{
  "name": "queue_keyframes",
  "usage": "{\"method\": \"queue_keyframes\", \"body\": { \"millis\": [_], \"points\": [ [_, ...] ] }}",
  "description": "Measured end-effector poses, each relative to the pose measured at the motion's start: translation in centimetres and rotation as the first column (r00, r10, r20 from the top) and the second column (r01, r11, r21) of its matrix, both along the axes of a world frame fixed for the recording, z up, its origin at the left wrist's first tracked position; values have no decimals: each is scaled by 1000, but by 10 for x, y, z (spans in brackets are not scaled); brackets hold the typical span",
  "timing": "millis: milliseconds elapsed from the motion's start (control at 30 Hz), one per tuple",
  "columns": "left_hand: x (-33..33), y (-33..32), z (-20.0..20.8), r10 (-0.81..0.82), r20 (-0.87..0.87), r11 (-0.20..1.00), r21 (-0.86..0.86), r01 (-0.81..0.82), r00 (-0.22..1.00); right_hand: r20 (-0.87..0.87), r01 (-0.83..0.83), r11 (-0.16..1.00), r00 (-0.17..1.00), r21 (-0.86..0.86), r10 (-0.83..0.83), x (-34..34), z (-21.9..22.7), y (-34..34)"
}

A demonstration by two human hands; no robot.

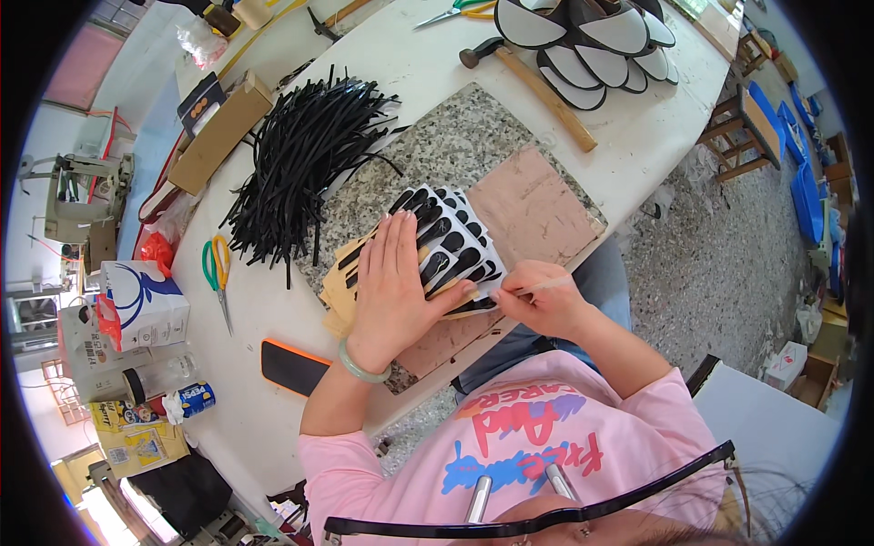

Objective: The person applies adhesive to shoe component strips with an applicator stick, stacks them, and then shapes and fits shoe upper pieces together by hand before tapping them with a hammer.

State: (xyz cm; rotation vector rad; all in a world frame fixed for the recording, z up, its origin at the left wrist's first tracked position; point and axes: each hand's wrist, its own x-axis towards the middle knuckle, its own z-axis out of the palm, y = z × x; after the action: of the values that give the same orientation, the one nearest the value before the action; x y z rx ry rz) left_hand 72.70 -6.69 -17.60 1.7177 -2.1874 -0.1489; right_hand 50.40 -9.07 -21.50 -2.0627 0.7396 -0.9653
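A fanned stack of white pieces (462,244) with black, rounded strips on them lies in front of me, with tan paper or card pieces (341,289) along its left side. My left hand (393,273) lies flat over the stack's left part, fingers stretched out, a pale bangle at the wrist. At the stack's right edge my right hand (546,298) is closed in a pinch. A thin pale stick (549,285) shows across its fingers; its tip is too small to make out. Under the stack are a speckled stone slab (437,123) and a pinkish board (531,205).
A heap of black strips (305,159) lies beyond my left hand. Green-and-orange-handled scissors (218,273) and a phone (293,367) lie at left. A hammer (546,96) and white, black-edged shoe parts (596,50) are at far right. A cardboard box (218,136) stands far left.
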Motion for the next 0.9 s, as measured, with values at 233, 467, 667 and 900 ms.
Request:
{"method": "queue_keyframes", "body": {
  "millis": [233, 467, 667, 900],
  "points": [
    [0, 0, 3, -3, -14, 1000, 30, 3, 1000, 120, 170, 984, 977, 47, -174, 9, 13, -13],
    [-1, -1, 1, -3, -12, 1000, 9, 3, 1000, 108, 167, 981, 982, -94, -157, 15, 6, -18],
    [0, -1, 1, -2, -16, 1000, 7, 2, 1000, 127, 124, 988, 986, -97, -111, 15, 7, -19],
    [-1, 0, 1, -4, -9, 1000, 3, 4, 1000, 140, 224, 975, 965, -10, -220, 12, 9, -26]
  ]
}}
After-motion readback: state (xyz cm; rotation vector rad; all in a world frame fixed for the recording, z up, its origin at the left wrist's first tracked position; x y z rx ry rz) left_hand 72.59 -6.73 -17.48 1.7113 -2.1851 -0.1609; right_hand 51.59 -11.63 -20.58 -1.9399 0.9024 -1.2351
